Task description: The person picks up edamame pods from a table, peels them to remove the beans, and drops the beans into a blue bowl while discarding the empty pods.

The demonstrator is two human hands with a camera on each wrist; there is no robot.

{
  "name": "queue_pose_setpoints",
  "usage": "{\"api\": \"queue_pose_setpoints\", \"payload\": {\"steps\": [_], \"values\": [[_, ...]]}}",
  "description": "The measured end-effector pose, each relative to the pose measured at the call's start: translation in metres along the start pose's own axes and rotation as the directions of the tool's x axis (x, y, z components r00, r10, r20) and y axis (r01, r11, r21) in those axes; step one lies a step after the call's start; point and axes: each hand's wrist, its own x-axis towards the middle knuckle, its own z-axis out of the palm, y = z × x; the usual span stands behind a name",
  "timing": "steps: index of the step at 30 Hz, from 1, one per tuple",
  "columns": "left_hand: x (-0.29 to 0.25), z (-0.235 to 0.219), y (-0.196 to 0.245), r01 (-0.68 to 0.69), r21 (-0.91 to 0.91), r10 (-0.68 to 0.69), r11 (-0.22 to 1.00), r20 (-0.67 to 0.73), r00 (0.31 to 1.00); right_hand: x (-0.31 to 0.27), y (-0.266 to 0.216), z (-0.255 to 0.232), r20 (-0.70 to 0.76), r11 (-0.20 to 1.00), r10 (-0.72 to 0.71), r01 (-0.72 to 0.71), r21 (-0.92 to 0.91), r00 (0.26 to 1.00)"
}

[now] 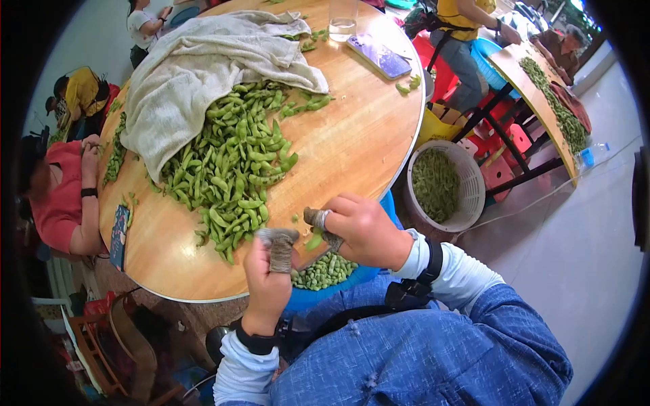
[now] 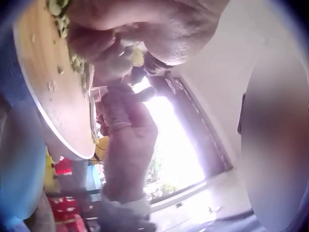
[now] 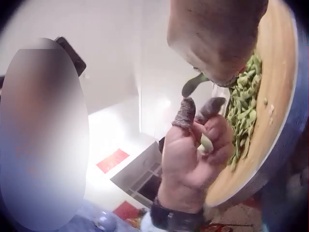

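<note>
Nearest the head camera is the person's blue denim clothing point(image 1: 420, 352), with a dark strap round each pale-sleeved wrist. Ahead of it, the 2 hands work close together but apart, over the near edge of a round wooden table point(image 1: 352, 135). The left hand point(image 1: 267, 287) has grey wrapping on its thumb and a finger; the right wrist view shows its other fingers curled round 1 pale green pod point(image 3: 205, 144) at the palm. The right hand point(image 1: 365, 233), also wrapped at the digits, pinches 1 green pod point(image 3: 193, 85) that sticks out toward the left hand.

Beneath the hands, a blue basin point(image 1: 305, 298) holds shelled beans point(image 1: 325, 272). Just past the hands, a large heap of green pods point(image 1: 233, 162) spreads across the table, partly covered by a crumpled pale towel point(image 1: 203, 68). A dark patterned phone point(image 1: 119, 237) lies at the left edge; farther back are a purple phone point(image 1: 380, 57) and a clear glass point(image 1: 342, 27).

On the floor to the right stands a white basket point(image 1: 470, 179) of pods. Beyond it, a second table point(image 1: 504, 64) bears more pods, with a person in a yellow top point(image 1: 467, 15) and another in brown point(image 1: 565, 53) beside it.
</note>
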Motion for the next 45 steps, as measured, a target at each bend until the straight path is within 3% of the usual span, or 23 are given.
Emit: {"api": "queue_pose_setpoints", "payload": {"steps": [1, 4, 8, 9, 11, 15, 21, 27, 33, 45], "values": [[0.001, -0.003, 0.01, 0.238, -0.059, -0.231, 0.969, 0.102, 0.967, 0.001, 0.001, 0.0, -0.037, 0.993, -0.077, 0.073, -0.089, 0.996], [0.006, 0.002, 0.013, 0.449, -0.143, -0.387, 0.882, 0.326, 0.863, 0.002, -0.005, 0.004, 0.071, 0.975, -0.103, 0.115, -0.188, 0.992], [0.007, 0.001, 0.003, 0.466, -0.185, -0.408, 0.865, 0.278, 0.869, 0.004, -0.006, -0.001, 0.093, 0.996, 0.054, -0.047, -0.078, 0.994], [0.007, 0.001, 0.002, 0.452, -0.227, -0.402, 0.862, 0.236, 0.885, 0.003, -0.007, -0.005, 0.12, 0.977, 0.173, -0.186, 0.106, 0.978], [0.005, 0.002, 0.007, 0.409, -0.158, -0.379, 0.899, 0.186, 0.906, 0.001, -0.011, -0.013, 0.237, 0.783, 0.374, -0.442, 0.438, 0.897], [0.003, 0.004, 0.002, 0.257, -0.046, -0.241, 0.965, 0.222, 0.945, -0.005, -0.007, -0.007, 0.44, 0.319, 0.376, -0.56, 0.765, 0.816], [0.002, 0.008, 0.004, 0.219, -0.048, -0.203, 0.975, 0.225, 0.953, -0.008, -0.005, -0.003, 0.476, 0.274, 0.361, -0.579, 0.768, 0.802], [0.001, 0.002, 0.004, 0.295, -0.036, -0.277, 0.955, 0.254, 0.927, -0.008, -0.005, -0.003, 0.498, 0.266, 0.366, -0.601, 0.753, 0.786], [0.002, 0.001, 0.003, 0.276, -0.004, -0.264, 0.961, 0.285, 0.921, -0.008, -0.008, -0.006, 0.513, 0.193, 0.369, -0.604, 0.774, 0.775], [0.002, -0.001, -0.001, 0.235, 0.017, -0.229, 0.972, 0.298, 0.927, -0.011, -0.004, 0.006, 0.481, 0.279, 0.402, -0.604, 0.746, 0.779]]}}
